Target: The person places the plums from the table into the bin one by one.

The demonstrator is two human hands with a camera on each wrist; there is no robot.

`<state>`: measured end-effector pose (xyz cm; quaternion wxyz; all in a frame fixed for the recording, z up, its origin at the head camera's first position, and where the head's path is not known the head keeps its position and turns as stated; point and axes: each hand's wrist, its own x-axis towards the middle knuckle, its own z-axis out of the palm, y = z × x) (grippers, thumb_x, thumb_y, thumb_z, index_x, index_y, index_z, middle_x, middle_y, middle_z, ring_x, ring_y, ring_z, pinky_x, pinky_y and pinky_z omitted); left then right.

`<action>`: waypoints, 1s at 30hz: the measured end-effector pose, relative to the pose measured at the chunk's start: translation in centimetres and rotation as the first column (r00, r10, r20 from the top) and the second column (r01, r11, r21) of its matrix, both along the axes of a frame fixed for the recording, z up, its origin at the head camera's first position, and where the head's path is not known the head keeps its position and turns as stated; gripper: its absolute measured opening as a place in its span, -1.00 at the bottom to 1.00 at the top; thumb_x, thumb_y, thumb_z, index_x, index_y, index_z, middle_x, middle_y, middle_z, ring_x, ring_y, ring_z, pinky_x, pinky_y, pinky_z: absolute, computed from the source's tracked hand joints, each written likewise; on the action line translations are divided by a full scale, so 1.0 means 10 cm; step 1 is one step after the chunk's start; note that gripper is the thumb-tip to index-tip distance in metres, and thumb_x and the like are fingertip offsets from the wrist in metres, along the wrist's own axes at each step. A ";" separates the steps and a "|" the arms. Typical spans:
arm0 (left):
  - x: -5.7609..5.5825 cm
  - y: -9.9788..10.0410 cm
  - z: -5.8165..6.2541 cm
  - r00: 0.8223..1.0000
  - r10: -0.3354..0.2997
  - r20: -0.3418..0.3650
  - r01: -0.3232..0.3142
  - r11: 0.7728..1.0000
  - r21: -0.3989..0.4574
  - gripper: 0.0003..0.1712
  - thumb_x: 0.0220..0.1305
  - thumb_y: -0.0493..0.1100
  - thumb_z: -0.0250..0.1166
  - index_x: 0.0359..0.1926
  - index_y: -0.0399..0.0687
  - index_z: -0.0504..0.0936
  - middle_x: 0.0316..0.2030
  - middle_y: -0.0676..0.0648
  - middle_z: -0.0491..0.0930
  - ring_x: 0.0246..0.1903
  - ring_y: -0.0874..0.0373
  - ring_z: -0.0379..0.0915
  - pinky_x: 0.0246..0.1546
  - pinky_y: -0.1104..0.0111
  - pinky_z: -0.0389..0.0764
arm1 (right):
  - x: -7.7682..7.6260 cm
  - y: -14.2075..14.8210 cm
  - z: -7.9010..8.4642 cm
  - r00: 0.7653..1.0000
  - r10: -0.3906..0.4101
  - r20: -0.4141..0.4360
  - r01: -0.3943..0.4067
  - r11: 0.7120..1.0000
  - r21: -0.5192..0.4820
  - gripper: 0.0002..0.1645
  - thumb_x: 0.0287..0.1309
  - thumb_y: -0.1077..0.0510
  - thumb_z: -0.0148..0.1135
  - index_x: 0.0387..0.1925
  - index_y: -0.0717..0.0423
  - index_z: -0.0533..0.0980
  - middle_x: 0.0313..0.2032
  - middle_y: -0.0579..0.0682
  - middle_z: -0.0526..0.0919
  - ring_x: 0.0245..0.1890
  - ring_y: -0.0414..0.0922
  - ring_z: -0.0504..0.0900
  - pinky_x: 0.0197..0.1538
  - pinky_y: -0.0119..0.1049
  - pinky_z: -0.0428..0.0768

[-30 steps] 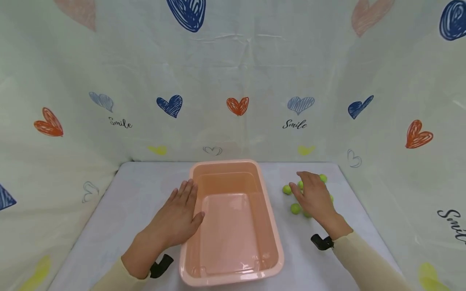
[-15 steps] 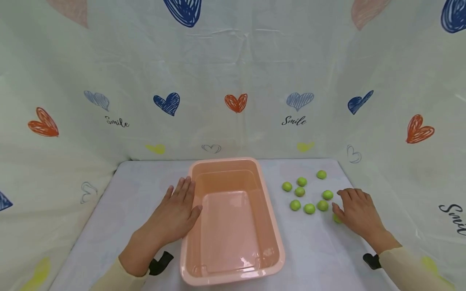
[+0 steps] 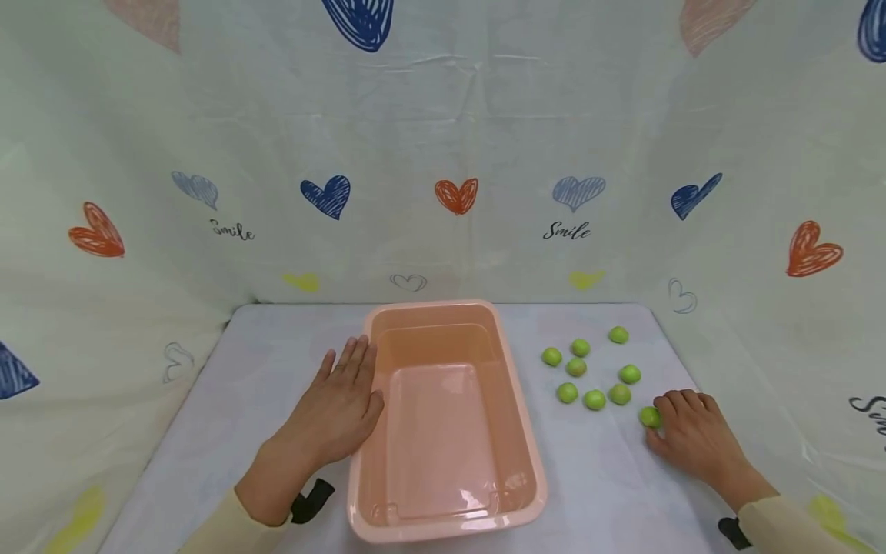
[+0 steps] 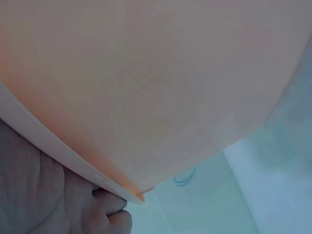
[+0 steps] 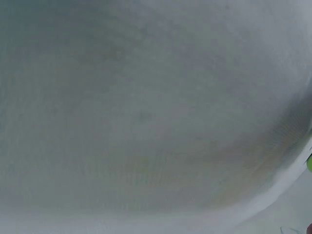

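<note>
My left hand (image 3: 335,408) lies with straight fingers along the left rim of a pink plastic basin (image 3: 538,469); the left wrist view shows its palm (image 4: 29,185) against the underside of that rim. On the right of the table, my right hand (image 3: 702,442) has its thumb and curled fingers around a small green ball (image 3: 649,417), which shows between them. Several more green balls (image 3: 594,399) lie loosely scattered between that hand and the basin. In the right wrist view a pale blur fills most of the picture, with a bit of green ball (image 5: 309,164) at the right edge.
A white cloth-covered table (image 3: 277,346) carries everything. Behind it and along both sides hangs a pale curtain (image 3: 512,138) printed with hearts and the word Smile. The basin stands near the middle, its inside showing only bare pink floor.
The right hand has moved right and toward me, from above the scattered balls to the nearest, rightmost one, and its fingers have closed around it. My left hand stays at the basin rim.
</note>
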<state>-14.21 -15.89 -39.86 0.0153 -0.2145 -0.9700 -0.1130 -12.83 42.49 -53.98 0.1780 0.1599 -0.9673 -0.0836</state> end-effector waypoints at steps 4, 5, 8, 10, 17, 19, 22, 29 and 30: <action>0.00 0.02 -0.01 1.000 -0.010 -0.027 0.010 1.000 0.006 -0.24 0.61 -0.07 -0.03 0.59 -0.49 0.10 0.61 -0.43 0.06 0.63 -0.31 -0.05 0.58 -0.24 0.05 | -0.01 0.02 -0.02 1.000 0.007 -0.002 -0.007 1.000 0.010 -0.49 0.16 -0.14 0.19 -0.18 0.25 0.51 -0.19 0.19 0.58 -0.07 0.23 0.53 0.08 0.30 0.49; -0.01 0.02 -0.01 0.999 -0.012 -0.035 0.013 1.000 0.008 -0.25 0.61 -0.07 -0.02 0.58 -0.50 0.11 0.60 -0.43 0.08 0.62 -0.31 -0.04 0.58 -0.24 0.07 | -0.02 0.02 -0.02 1.000 0.010 -0.009 -0.010 1.000 0.011 -0.50 0.13 -0.13 0.24 -0.18 0.25 0.50 -0.20 0.19 0.57 -0.08 0.23 0.53 0.08 0.30 0.49; 0.00 0.02 -0.01 0.999 -0.015 -0.045 0.016 1.000 0.010 -0.25 0.60 -0.08 -0.02 0.57 -0.51 0.13 0.60 -0.44 0.09 0.62 -0.31 -0.02 0.57 -0.24 0.08 | -0.07 0.03 -0.01 0.998 0.018 -0.054 -0.018 1.000 0.011 -0.48 0.09 -0.11 0.24 -0.18 0.28 0.48 -0.23 0.22 0.56 -0.10 0.25 0.53 0.06 0.28 0.49; 0.00 0.02 -0.01 0.999 -0.016 -0.045 0.016 1.000 0.009 -0.25 0.60 -0.09 -0.01 0.58 -0.50 0.13 0.60 -0.43 0.09 0.62 -0.31 -0.02 0.58 -0.23 0.08 | -0.11 0.02 0.00 0.996 0.023 -0.091 -0.022 1.000 0.008 -0.46 0.16 -0.14 0.14 -0.17 0.31 0.46 -0.25 0.24 0.55 -0.12 0.26 0.53 0.03 0.27 0.50; 0.00 0.00 0.00 0.999 -0.013 -0.044 0.013 1.000 -0.003 -0.26 0.61 -0.08 -0.03 0.59 -0.47 0.12 0.61 -0.41 0.09 0.63 -0.30 -0.04 0.58 -0.23 0.06 | -0.28 -0.05 0.05 0.983 0.047 -0.179 -0.048 0.999 -0.005 -0.10 0.45 -0.35 -0.57 -0.23 0.35 0.42 -0.31 0.26 0.51 -0.20 0.27 0.50 -0.07 0.23 0.51; 0.00 -0.01 -0.01 0.999 -0.015 -0.049 0.015 1.000 -0.004 -0.26 0.61 -0.08 -0.02 0.59 -0.47 0.12 0.60 -0.41 0.09 0.62 -0.30 -0.03 0.58 -0.23 0.06 | -0.32 -0.08 0.07 0.976 0.062 -0.208 -0.065 0.998 -0.011 -0.09 0.45 -0.36 -0.59 -0.25 0.35 0.42 -0.33 0.26 0.50 -0.22 0.27 0.49 -0.09 0.23 0.50; 0.00 -0.02 -0.02 0.998 -0.018 -0.054 0.018 1.000 -0.003 -0.26 0.61 -0.08 -0.01 0.59 -0.47 0.13 0.60 -0.41 0.10 0.62 -0.29 -0.02 0.58 -0.23 0.06 | -0.38 -0.14 0.12 0.966 0.088 -0.245 -0.096 0.995 -0.023 -0.13 0.47 -0.34 -0.48 -0.26 0.35 0.43 -0.35 0.25 0.50 -0.24 0.27 0.49 -0.11 0.22 0.49; 0.00 -0.02 -0.02 0.998 -0.013 -0.056 0.012 1.000 -0.018 -0.25 0.59 -0.09 0.03 0.58 -0.47 0.14 0.60 -0.41 0.11 0.62 -0.29 -0.01 0.59 -0.22 0.05 | -0.52 -0.40 0.30 0.951 0.146 -0.273 -0.161 0.986 -0.034 -0.17 0.47 -0.33 -0.40 -0.26 0.35 0.44 -0.34 0.25 0.53 -0.26 0.26 0.50 -0.17 0.16 0.48; 0.00 -0.02 -0.02 0.998 -0.012 -0.057 0.010 1.000 -0.021 -0.25 0.59 -0.09 0.03 0.58 -0.47 0.14 0.60 -0.41 0.11 0.62 -0.29 -0.01 0.59 -0.21 0.05 | -0.54 -0.45 0.33 0.948 0.154 -0.277 -0.169 0.985 -0.032 -0.17 0.47 -0.33 -0.40 -0.26 0.35 0.44 -0.34 0.25 0.53 -0.26 0.26 0.50 -0.18 0.15 0.48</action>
